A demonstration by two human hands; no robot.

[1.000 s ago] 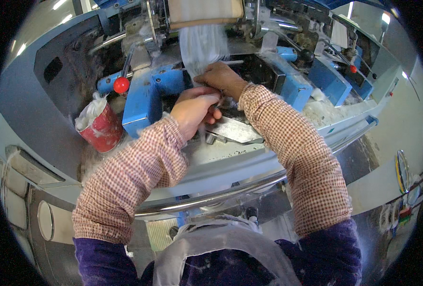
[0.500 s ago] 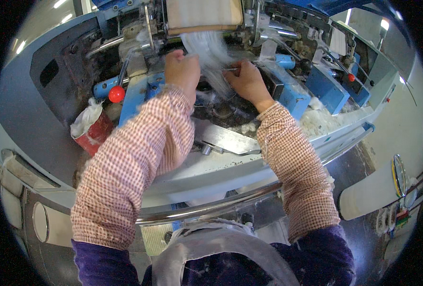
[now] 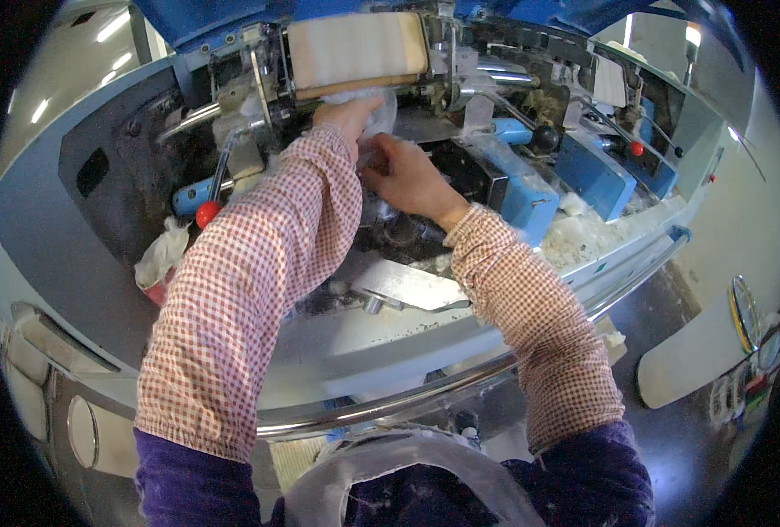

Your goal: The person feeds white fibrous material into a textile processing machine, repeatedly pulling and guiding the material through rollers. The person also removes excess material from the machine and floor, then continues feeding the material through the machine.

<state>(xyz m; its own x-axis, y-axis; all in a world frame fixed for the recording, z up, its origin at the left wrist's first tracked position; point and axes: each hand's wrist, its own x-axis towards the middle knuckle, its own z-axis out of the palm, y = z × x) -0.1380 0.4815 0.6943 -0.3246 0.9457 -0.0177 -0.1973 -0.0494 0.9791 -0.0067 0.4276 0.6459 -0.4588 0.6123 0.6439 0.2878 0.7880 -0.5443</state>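
A white strand of loose fibre hangs beneath a cream-covered roller block on the machine. My left hand lies against its left side, one finger stretched out to the right across it. The other fingers of that hand are partly hidden. Lower and to the right, my right hand is closed, thumb and fingers curled together at the lower end of the fibre. Its fingertips are partly blurred. Dark machine parts lie under both hands, with a bare metal plate in front of them.
Left of my arm are a red-knobbed lever and a red container holding white fluff. Blue brackets and loose fluff are on the right. A polished rail crosses in front of me.
The long, spread fibre has become a short bunch close under the roller block. My right hand has moved left and down toward my left hand. The left hand's finger now reaches across the fibre.
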